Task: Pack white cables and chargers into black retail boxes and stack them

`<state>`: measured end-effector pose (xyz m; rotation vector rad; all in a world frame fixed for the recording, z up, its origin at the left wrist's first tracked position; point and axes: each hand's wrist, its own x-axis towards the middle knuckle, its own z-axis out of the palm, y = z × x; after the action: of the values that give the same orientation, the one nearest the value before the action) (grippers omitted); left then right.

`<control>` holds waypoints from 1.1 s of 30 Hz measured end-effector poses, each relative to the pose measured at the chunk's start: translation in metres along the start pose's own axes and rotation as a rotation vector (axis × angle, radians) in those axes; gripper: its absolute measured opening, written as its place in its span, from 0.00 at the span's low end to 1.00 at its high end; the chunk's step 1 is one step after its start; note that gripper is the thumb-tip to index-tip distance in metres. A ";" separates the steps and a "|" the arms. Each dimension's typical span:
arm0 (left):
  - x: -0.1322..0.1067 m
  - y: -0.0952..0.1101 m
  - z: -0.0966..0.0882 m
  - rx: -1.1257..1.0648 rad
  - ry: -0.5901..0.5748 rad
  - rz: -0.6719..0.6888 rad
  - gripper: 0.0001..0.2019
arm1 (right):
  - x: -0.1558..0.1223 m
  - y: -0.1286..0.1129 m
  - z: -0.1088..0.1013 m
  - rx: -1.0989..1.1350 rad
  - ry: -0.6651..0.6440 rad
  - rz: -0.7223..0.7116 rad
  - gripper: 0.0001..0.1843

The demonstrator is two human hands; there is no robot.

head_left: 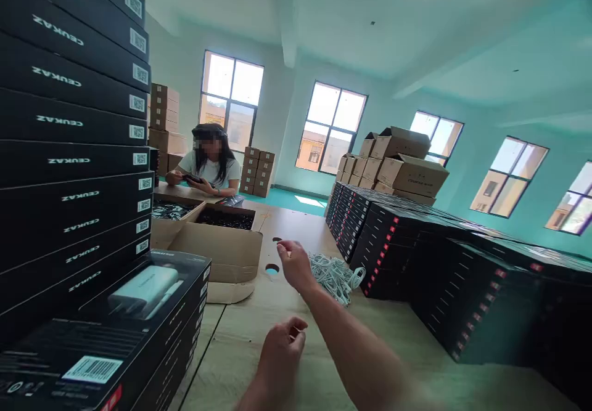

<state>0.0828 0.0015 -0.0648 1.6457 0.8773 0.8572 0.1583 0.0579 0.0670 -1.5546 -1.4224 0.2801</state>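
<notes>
My right hand [296, 265] is stretched out over the wooden table, beside a tangled heap of white cables [335, 277]. Its fingers are curled into a pinch, and anything in them is too small or hidden to make out. Closer to me, my left hand [281, 348] hovers low above the tabletop with its fingers bent inward toward the thumb. What it may hold cannot be made out. An open cardboard box [217, 254] with small black items inside lies to the left of both hands.
Tall stacks of black boxes [69, 158] rise at the left, with a lower stack [176, 337] in front. More black boxes [467, 300] line the right side, with brown cartons [411, 174] behind. Across the table [240, 349], which has round holes, a person [215, 167] handles a dark item.
</notes>
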 end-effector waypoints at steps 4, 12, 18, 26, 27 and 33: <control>-0.001 0.005 0.003 0.073 0.049 0.005 0.08 | 0.034 0.084 -0.066 -0.124 0.120 0.174 0.10; -0.003 0.011 0.003 0.069 0.045 0.024 0.10 | 0.006 0.139 -0.107 0.052 0.198 0.253 0.18; -0.008 0.022 0.008 -0.318 -0.055 0.094 0.25 | -0.105 0.116 -0.072 0.359 0.217 0.226 0.26; -0.023 0.035 0.011 -0.523 -0.337 -0.063 0.20 | -0.156 0.104 -0.076 0.886 -0.023 0.299 0.24; -0.024 0.036 0.010 -0.557 -0.380 -0.096 0.19 | -0.155 0.106 -0.081 0.916 -0.071 0.310 0.24; -0.030 0.037 0.010 -0.692 -0.427 -0.264 0.15 | -0.152 0.104 -0.094 1.072 -0.124 0.338 0.20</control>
<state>0.0821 -0.0362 -0.0341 1.0151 0.4112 0.5092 0.2472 -0.1026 -0.0287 -0.8512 -0.8107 1.1423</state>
